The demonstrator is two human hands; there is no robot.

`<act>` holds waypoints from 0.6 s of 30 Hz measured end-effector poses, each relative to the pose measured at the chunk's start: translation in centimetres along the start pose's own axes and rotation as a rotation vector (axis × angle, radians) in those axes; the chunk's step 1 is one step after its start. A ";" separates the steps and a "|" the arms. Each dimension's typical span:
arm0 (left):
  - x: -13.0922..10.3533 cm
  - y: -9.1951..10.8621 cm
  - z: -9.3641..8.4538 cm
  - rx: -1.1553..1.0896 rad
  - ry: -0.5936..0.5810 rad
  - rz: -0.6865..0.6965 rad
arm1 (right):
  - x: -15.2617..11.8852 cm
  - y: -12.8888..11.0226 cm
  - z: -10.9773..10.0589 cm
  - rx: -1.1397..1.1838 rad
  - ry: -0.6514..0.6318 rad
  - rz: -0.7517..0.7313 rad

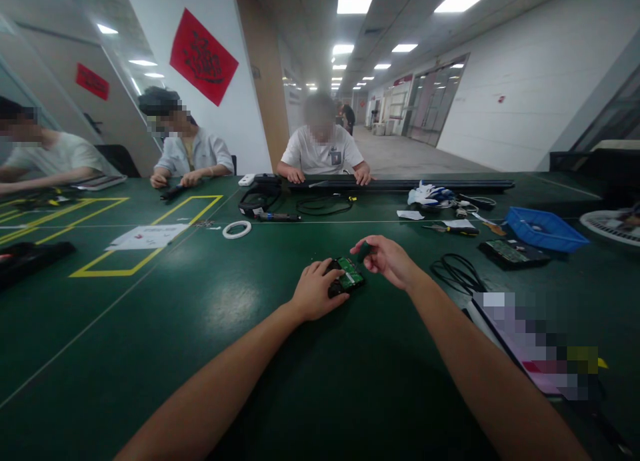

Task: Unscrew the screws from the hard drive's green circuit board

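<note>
A hard drive [352,278] with a green circuit board facing up lies on the green table in front of me. My left hand [316,289] grips it from the left, thumb along the near edge and fingers over its far side and board. Just above the drive's right side is my right hand [384,260], thumb and fingers curled into a pinch. Whatever sits between those fingertips is too small and dark to make out.
To the right are a second drive [515,253], a blue tray [545,229], a black cable [457,273] and a screwdriver [453,230]. Farther off lie a tape roll [237,230], gloves [430,194] and long black bars [400,185]. A person [323,148] sits opposite; others sit left.
</note>
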State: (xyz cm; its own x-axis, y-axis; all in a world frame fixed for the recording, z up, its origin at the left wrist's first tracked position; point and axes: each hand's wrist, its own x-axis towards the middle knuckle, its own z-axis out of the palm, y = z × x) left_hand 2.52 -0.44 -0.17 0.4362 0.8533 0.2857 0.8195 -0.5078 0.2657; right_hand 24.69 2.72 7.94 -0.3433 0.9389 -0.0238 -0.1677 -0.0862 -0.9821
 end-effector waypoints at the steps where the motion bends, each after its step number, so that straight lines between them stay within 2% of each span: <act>1: 0.0 0.0 0.0 -0.003 0.002 0.004 | 0.0 0.0 0.0 0.021 0.000 0.013; 5: 0.0 0.0 -0.1 -0.003 0.007 0.015 | 0.0 0.0 0.2 0.060 -0.002 0.047; 12: 0.0 0.1 -0.1 0.008 0.002 0.005 | 0.0 0.0 -0.1 -0.028 -0.022 -0.002; 15: 0.0 0.1 -0.1 0.006 0.006 0.015 | 0.3 0.2 -0.4 -0.053 0.018 -0.047; 18: 0.0 0.1 -0.2 -0.002 0.004 0.009 | 0.7 0.4 -0.7 -0.064 0.112 -0.101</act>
State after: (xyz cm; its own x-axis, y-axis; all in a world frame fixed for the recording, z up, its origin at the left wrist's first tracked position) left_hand 2.55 -0.51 0.03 0.4417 0.8485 0.2916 0.8148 -0.5154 0.2654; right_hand 25.06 3.56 7.39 -0.2224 0.9732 0.0582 -0.1357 0.0282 -0.9904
